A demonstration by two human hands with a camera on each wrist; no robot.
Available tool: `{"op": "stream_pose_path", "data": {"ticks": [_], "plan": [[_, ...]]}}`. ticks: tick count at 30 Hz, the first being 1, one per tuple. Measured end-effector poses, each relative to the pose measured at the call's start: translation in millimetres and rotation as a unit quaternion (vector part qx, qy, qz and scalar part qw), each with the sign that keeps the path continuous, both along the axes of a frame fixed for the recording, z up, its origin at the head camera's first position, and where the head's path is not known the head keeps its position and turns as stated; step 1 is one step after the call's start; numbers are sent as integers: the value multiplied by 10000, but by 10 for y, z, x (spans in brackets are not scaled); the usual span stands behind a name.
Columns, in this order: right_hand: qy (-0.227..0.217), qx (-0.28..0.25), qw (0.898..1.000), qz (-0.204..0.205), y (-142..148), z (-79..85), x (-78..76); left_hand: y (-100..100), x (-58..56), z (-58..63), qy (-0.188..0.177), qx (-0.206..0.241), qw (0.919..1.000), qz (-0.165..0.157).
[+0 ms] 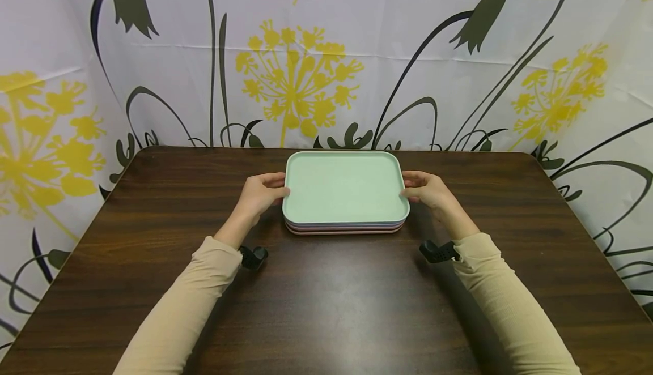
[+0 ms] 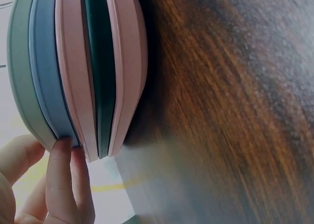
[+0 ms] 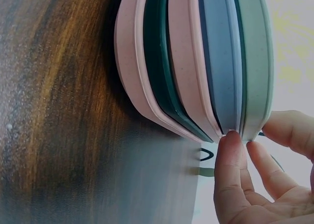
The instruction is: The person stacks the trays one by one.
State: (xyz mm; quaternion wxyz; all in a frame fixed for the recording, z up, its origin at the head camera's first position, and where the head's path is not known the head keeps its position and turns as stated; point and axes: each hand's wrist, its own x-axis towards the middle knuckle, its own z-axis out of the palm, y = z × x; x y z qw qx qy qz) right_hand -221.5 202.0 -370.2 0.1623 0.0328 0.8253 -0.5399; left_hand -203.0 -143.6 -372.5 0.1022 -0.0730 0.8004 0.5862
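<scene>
A stack of rectangular trays lies on the table, with a light green tray on top. Below it come a blue-grey tray, a pink tray, a dark green tray and another pink tray at the bottom. My left hand pinches the light green tray's left edge, thumb on its rim and fingertips by the blue-grey tray's edge. At the opposite short side, my right hand pinches the same tray in a similar way. The top tray's inside holds nothing.
The dark brown wooden table extends around the stack, its far edge just behind it. A white curtain with yellow and grey flowers hangs behind. Each wrist wears a black camera strap, the left strap and the right strap.
</scene>
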Motion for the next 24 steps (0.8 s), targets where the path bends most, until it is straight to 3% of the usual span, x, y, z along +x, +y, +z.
{"op": "stream_pose_path", "data": {"ticks": [24], "plan": [[-70,-224,9997,-93,-5,20,15,-12,22,15,-167,117,9998,60]]}}
